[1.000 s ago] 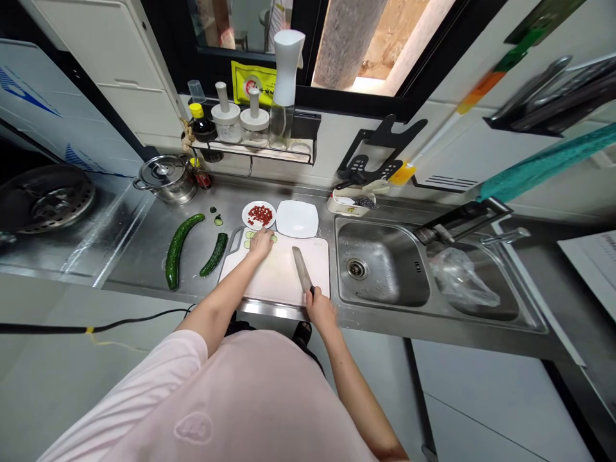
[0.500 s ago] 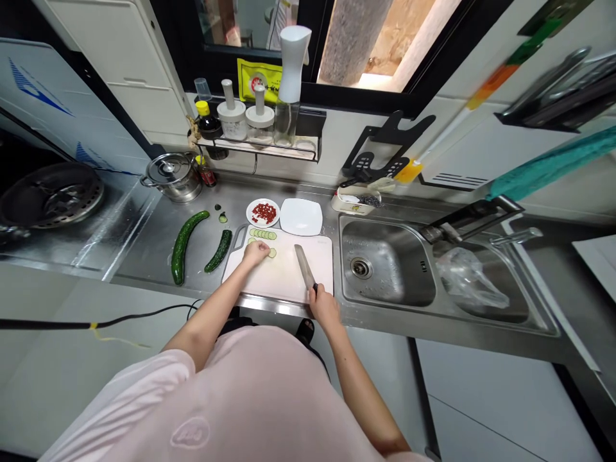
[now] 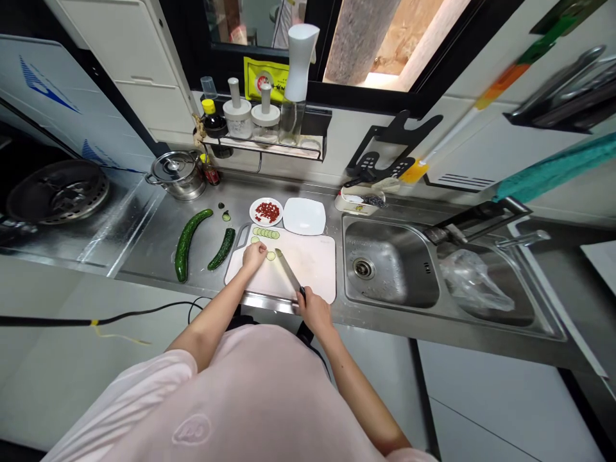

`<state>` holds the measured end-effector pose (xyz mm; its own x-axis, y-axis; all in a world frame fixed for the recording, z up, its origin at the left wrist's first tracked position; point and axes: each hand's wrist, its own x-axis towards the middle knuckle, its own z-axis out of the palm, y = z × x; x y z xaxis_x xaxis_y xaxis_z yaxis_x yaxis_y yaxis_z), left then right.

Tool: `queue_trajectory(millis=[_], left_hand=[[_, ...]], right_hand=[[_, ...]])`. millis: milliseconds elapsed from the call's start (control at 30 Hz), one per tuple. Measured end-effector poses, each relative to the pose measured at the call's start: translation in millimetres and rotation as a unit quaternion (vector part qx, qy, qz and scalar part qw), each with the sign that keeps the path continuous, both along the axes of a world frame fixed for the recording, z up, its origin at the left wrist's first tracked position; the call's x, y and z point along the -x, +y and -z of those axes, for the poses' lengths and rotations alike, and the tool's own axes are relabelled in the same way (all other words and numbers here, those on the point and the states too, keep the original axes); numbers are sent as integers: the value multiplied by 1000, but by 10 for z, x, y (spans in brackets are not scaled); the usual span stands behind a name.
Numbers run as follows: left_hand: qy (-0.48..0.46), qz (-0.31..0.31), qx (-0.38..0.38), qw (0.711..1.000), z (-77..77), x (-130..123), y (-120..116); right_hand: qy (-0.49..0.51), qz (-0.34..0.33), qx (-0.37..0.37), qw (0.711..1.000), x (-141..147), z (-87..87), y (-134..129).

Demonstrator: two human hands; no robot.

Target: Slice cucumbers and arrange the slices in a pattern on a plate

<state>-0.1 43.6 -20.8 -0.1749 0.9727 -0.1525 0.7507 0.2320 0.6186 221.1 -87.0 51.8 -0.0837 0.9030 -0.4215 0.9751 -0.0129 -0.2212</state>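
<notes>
My right hand [image 3: 315, 311] is shut on the black handle of a kitchen knife [image 3: 289, 273], whose blade rests angled over a white cutting board [image 3: 312, 263]. My left hand [image 3: 254, 256] lies curled on the board, and whatever is under it is hidden. Just beyond it is a row of cucumber slices [image 3: 266, 234], with a single slice [image 3: 271, 256] near my fingers. Left of the board lie a whole cucumber [image 3: 187, 247] and a shorter cucumber piece [image 3: 222, 249]. Above the board sit a round plate of chopped red chili [image 3: 254, 212] and a white square plate [image 3: 304, 216].
A steel pot [image 3: 177, 175] stands on the counter at the left, past it a stove burner [image 3: 58, 191]. A steel sink [image 3: 389, 263] lies right of the board, with a plastic bag [image 3: 474, 281] in its second basin. A shelf of bottles [image 3: 262, 149] runs along the back.
The knife tip has swung left toward my left hand, and my right hand has moved left with it. My left hand has drawn back toward me, uncovering the row of slices.
</notes>
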Motion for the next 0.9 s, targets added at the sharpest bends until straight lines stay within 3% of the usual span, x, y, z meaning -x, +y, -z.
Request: queue_trajectory(millis=[900], left_hand=[[-6,-27,42,999,77,21,55]], right_hand=[[-47,-61,15,997,196,4,91]])
